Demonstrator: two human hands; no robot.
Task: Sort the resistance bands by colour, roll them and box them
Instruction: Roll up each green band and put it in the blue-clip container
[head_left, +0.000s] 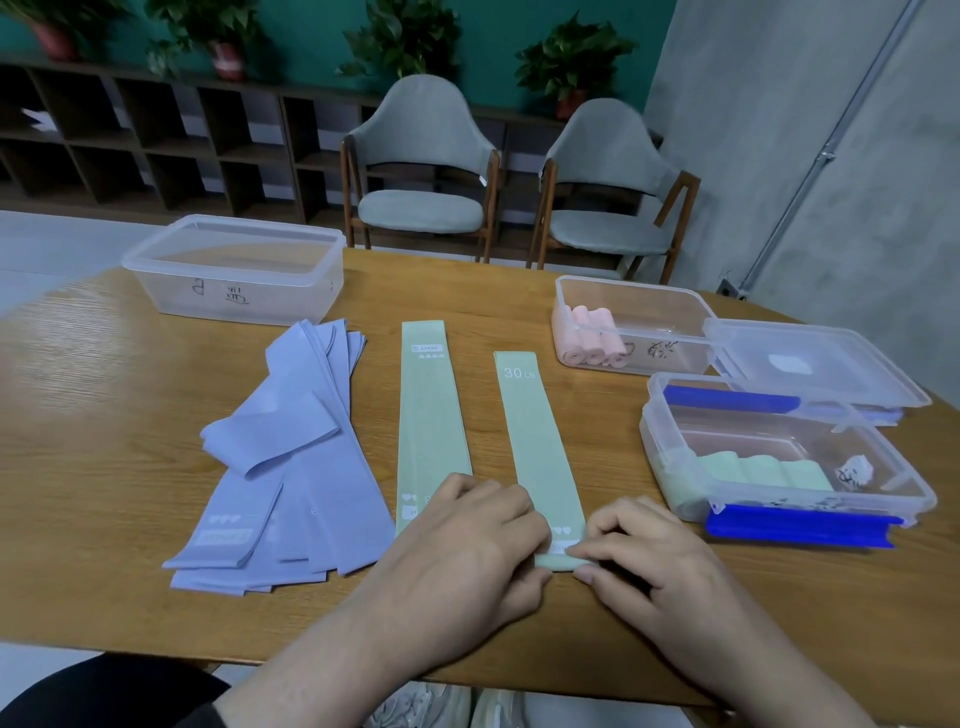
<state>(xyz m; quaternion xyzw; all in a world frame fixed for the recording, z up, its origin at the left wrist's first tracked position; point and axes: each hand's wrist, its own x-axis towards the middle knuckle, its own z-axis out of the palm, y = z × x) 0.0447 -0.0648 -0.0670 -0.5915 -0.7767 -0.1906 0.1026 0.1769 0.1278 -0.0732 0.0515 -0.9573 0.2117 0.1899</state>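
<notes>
Lying flat on the counter (130, 519), the right-hand green band (535, 447) is set with its long axis running straight away from the person, the "30 LB" end far, the near end under both hands. Left hand (467, 551): laid over the near left corner of this band, fingers (519, 512) curled down onto the fabric; whether a fold is pinched beneath them cannot be told. Right hand (644, 551): placed at the near right corner, thumb and forefinger tips closed on the band's edge. Both hands are equally near; the whole free length extends forward of the fingertips, so a roll would be judged to travel away from the body, along that axis.

Second green band (428, 415): flat, parallel, just beside on the left, its near end partly covered by the left hand. Purple bands (291, 457): loose heap further left, unrolled. Box with green rolls (779, 467): to the right, near the right hand, lid off. Box with pink rolls (623, 327): beyond it. Empty clear box (234, 270): far left.
</notes>
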